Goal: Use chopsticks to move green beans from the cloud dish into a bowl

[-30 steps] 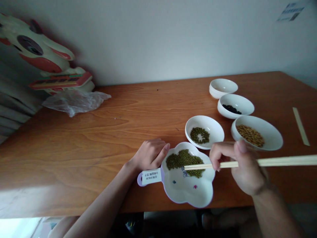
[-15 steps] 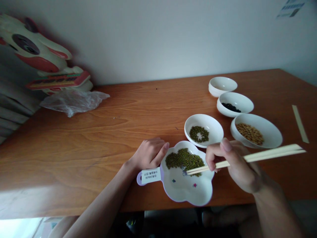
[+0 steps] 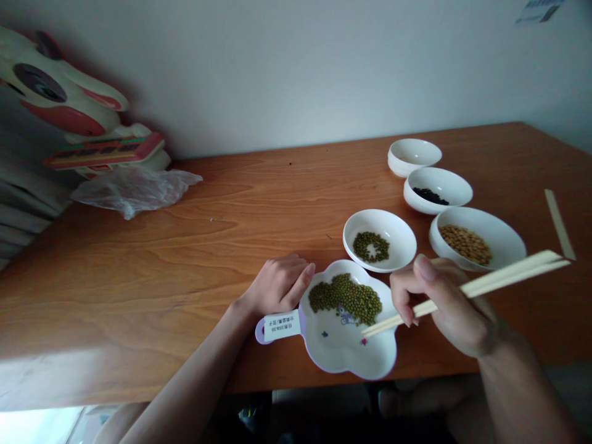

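A pair of wooden chopsticks [image 3: 499, 279] is gripped in my right hand [image 3: 451, 302], which hovers over the right side of a flower-shaped dish [image 3: 342, 361]. Their tips are over the bare lower part of the dish, with no bean visible between them. Green mung beans [image 3: 346, 295] lie heaped in the dish's upper part. My left hand [image 3: 282, 283] rests on the table with its fingers curled together, its thumb against the dish's left rim. Below it, the dish's purple handle carries a white label [image 3: 282, 325]. The undersides of the left fingers are hidden.
Just behind the dish, a white bowl [image 3: 402, 237] holds a ring of mung beans. Farther right stand a bowl of tan beans [image 3: 465, 243], one of black beans [image 3: 430, 196] and another white bowl [image 3: 414, 151]. A wooden strip [image 3: 559, 225], plastic bag [image 3: 139, 190] and cow toy [image 3: 69, 98] are also there.
The chopstick tips have moved right and slightly toward me, off the edge of the bean heap. My right hand has shifted slightly right. The left hand stays by the dish.
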### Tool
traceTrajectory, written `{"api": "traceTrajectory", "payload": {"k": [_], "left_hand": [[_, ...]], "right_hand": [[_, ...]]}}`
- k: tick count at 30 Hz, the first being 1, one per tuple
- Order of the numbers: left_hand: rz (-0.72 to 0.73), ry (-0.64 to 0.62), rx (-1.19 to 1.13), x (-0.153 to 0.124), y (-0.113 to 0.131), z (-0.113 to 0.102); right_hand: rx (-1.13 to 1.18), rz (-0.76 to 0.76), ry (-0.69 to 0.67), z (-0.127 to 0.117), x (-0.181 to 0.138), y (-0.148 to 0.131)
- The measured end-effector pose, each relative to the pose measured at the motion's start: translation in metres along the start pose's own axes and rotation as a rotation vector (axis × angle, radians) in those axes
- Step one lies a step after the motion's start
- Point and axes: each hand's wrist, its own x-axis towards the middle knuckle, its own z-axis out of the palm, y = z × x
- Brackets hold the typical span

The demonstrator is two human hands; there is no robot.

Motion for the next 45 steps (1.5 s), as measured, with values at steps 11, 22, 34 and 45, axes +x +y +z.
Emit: {"api": "traceTrajectory", "payload": {"k": [11, 22, 34, 45], "left_hand": [[-0.031, 0.001, -0.015, -0.001, 0.001, 0.002], [-0.051, 0.014, -0.044, -0.005, -0.004, 0.006], [-0.049, 0.018, -0.025, -0.007, -0.005, 0.007], [-0.031, -0.013, -0.074, -0.006, -0.004, 0.003]], "right_hand": [[0.015, -0.060, 0.001, 0.013, 0.005, 0.000], [0.025, -0.048, 0.107, 0.007, 0.005, 0.002], [-0.028, -0.026, 0.292, -0.004, 0.011, 0.010], [0.141, 0.034, 0.183, 0.000, 0.013, 0.006]]}}
